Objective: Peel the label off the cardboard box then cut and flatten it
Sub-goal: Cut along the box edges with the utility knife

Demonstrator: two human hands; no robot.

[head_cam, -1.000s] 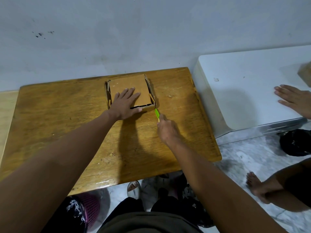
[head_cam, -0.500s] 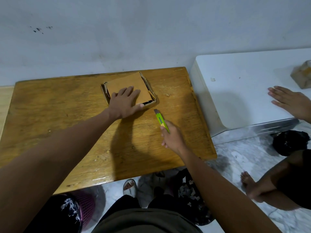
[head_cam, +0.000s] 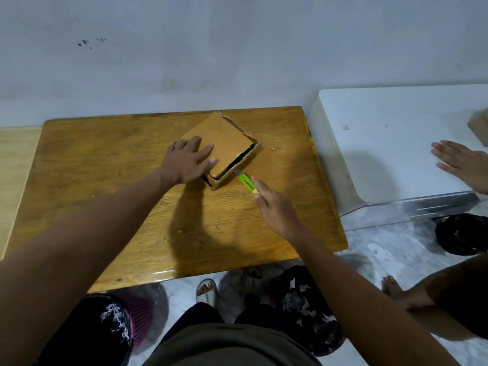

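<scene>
two hands are at work on the wooden counter (head_cam: 105, 180). my left hand (head_cam: 184, 162) lies flat, fingers spread, pressing the cardboard box (head_cam: 224, 143), which sits turned cornerwise near the counter's far edge. my right hand (head_cam: 274, 207) grips a green utility knife (head_cam: 247, 183), its tip touching the box's near right side. another person's hand (head_cam: 462, 162) rests on a white surface (head_cam: 383, 141) to the right.

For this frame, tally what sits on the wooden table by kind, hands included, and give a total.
Brown cardboard boxes: 1, the flat square cardboard box, turned cornerwise.
Green utility knives: 1, the green utility knife, tip at the box's near edge.
Hands over the table: 2, left hand pressing flat on the box, right hand holding the knife.
Total: 4.
</scene>
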